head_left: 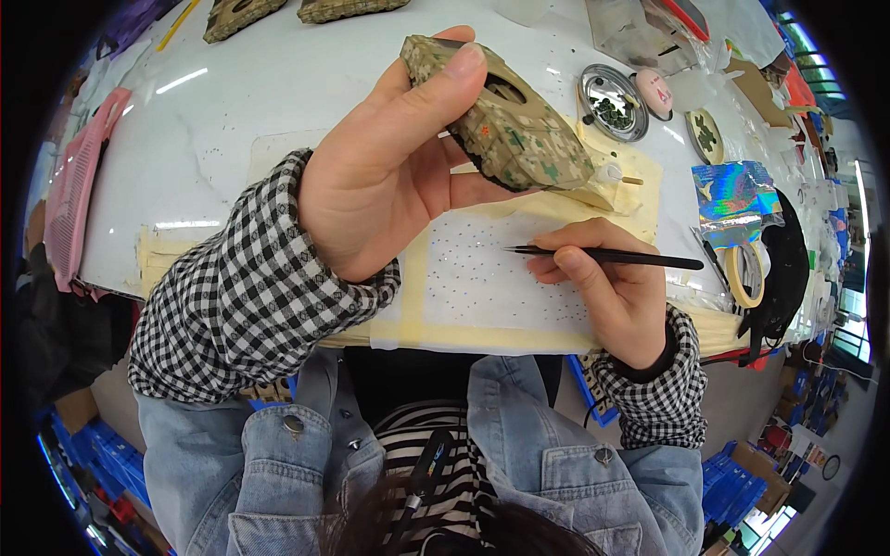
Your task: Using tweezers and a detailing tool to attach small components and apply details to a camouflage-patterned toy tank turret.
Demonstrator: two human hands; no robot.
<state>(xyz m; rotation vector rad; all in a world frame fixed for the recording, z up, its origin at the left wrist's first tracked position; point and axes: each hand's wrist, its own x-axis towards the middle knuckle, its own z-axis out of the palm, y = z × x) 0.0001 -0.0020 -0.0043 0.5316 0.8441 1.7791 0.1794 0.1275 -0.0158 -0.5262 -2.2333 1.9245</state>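
My left hand (375, 153) is closed around a camouflage model tank hull (528, 144), raised over the table and tilted. A round opening shows in the hull's top, and a small orange-red mark is on its side. Between the fingertips of my right hand (616, 292) is a thin black fine-tipped brush (663, 260), its point toward the left. That tip is above a white sheet (482, 310) dotted with many tiny specks, and apart from the hull. Yellowish masking tape (413, 296) borders the sheet.
Two similar camouflage hulls (348, 8) lie at the far left. Toward the far right are a round metal dish (604, 78) of small green pieces and a pink rounded object (654, 94). A shiny holographic pouch (737, 206) and a tape roll (759, 289) lie right. A pink basket (79, 190) stands left.
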